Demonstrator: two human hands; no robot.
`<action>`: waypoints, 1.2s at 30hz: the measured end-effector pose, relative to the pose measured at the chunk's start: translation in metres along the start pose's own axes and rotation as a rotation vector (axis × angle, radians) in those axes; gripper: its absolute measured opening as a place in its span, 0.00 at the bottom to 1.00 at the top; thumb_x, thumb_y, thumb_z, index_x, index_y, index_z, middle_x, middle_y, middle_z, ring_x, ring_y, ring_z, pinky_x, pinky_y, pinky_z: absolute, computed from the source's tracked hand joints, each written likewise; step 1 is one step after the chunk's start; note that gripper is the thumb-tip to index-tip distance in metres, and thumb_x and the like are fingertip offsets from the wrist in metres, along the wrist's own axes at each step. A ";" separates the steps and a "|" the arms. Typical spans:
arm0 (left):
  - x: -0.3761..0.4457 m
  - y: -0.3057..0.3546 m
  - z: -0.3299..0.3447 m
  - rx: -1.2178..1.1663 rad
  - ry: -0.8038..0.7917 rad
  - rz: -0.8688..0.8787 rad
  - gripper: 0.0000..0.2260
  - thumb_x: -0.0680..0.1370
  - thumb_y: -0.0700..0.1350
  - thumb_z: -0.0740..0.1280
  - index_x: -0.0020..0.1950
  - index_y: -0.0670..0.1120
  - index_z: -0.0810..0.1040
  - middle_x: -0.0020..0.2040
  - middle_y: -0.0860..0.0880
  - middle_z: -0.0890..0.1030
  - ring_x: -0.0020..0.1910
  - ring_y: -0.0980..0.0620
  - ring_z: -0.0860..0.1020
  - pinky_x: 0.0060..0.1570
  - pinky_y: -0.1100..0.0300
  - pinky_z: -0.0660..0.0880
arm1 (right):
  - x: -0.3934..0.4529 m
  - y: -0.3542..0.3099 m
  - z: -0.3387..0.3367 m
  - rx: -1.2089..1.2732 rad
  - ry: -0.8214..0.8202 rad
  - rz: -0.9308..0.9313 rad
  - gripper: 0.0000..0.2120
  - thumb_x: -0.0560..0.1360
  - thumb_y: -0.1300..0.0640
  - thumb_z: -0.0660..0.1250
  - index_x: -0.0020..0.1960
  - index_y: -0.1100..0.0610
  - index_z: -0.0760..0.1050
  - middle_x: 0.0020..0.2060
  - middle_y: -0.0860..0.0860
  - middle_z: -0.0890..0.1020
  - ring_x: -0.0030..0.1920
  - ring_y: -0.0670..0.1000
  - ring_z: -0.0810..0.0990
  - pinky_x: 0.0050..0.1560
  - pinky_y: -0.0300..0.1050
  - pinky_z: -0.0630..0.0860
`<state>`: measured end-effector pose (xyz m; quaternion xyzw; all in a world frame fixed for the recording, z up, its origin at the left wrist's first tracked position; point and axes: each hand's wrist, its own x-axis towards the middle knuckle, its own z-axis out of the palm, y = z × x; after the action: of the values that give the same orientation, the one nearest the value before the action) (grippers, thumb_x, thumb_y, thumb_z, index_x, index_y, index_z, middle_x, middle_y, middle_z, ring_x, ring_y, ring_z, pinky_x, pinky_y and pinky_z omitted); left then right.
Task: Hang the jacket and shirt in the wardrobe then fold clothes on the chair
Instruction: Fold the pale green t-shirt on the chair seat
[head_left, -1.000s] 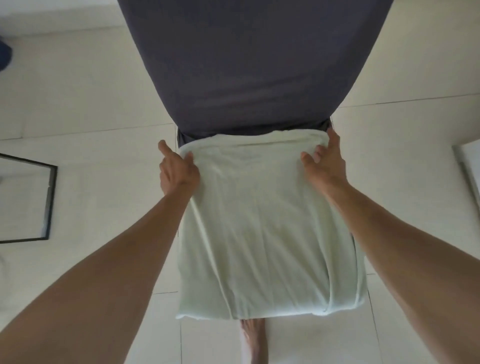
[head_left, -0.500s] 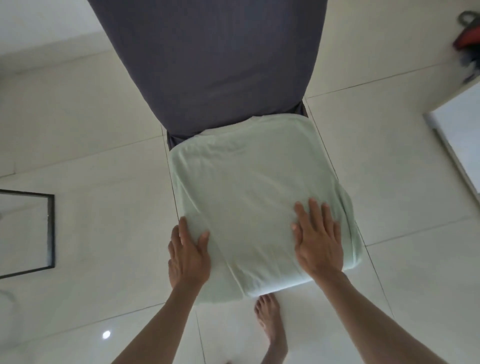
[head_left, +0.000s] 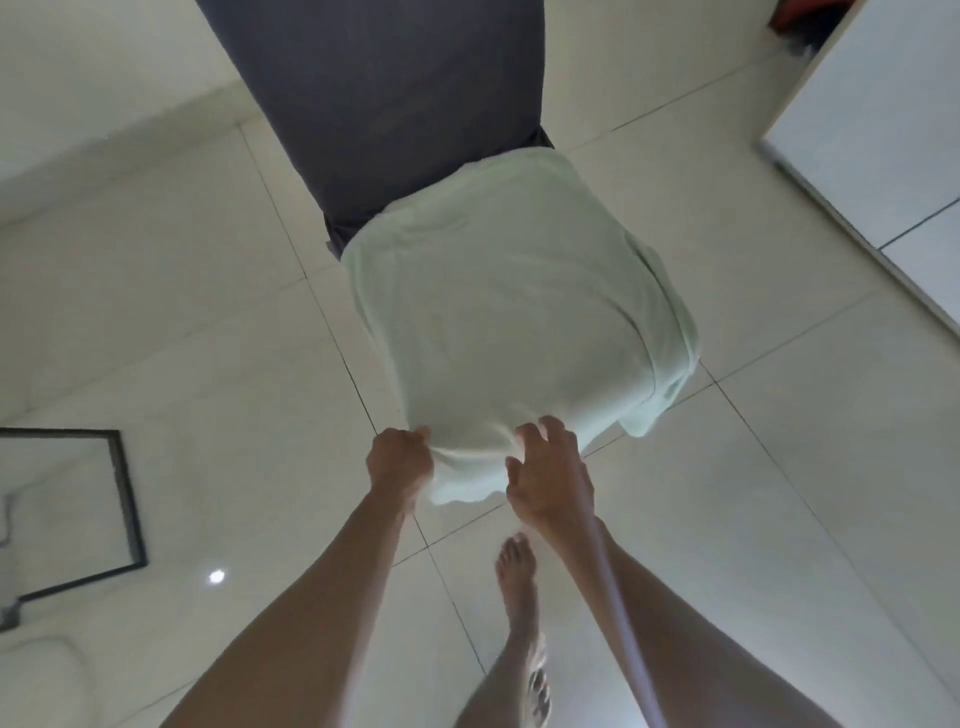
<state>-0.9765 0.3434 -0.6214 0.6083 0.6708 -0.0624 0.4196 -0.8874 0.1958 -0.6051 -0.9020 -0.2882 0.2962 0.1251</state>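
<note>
The pale green shirt (head_left: 511, 312) lies folded over the seat of the chair (head_left: 384, 98), draping off the front and right side. The left hand (head_left: 400, 460) is curled tight, bunching the shirt's near edge in its fist. The right hand (head_left: 550, 478) sits at the same edge just beside it, fingers bent and spread on the cloth, thumb out, but I can't tell if it really has a grip. A bare foot (head_left: 519, 582) stands on the white tile floor (head_left: 208, 312). The wardrobe (head_left: 872, 104) is off to the right, and a black frame (head_left: 124, 493) lies on the left.
</note>
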 end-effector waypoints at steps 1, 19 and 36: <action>-0.002 -0.002 -0.004 0.029 0.000 0.005 0.18 0.82 0.50 0.63 0.55 0.35 0.81 0.53 0.36 0.83 0.54 0.38 0.81 0.51 0.50 0.77 | -0.007 -0.002 0.006 0.017 -0.008 0.023 0.19 0.81 0.52 0.61 0.72 0.52 0.67 0.72 0.51 0.63 0.71 0.53 0.63 0.61 0.49 0.72; 0.088 0.024 -0.085 0.258 -0.112 0.296 0.20 0.81 0.53 0.65 0.68 0.43 0.72 0.63 0.44 0.78 0.63 0.42 0.76 0.58 0.56 0.70 | -0.025 -0.109 0.076 0.416 0.022 0.552 0.18 0.76 0.48 0.68 0.62 0.51 0.68 0.56 0.48 0.73 0.60 0.53 0.74 0.46 0.47 0.69; 0.239 0.100 -0.090 -0.023 -0.368 0.351 0.33 0.74 0.64 0.70 0.68 0.42 0.71 0.63 0.44 0.76 0.62 0.41 0.76 0.63 0.44 0.75 | 0.052 -0.156 0.146 1.325 0.656 1.398 0.47 0.72 0.61 0.75 0.76 0.47 0.45 0.54 0.62 0.73 0.47 0.61 0.75 0.50 0.54 0.75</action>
<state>-0.9116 0.6042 -0.6740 0.6891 0.4680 -0.0906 0.5458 -1.0108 0.3601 -0.6828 -0.6545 0.5741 0.1412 0.4714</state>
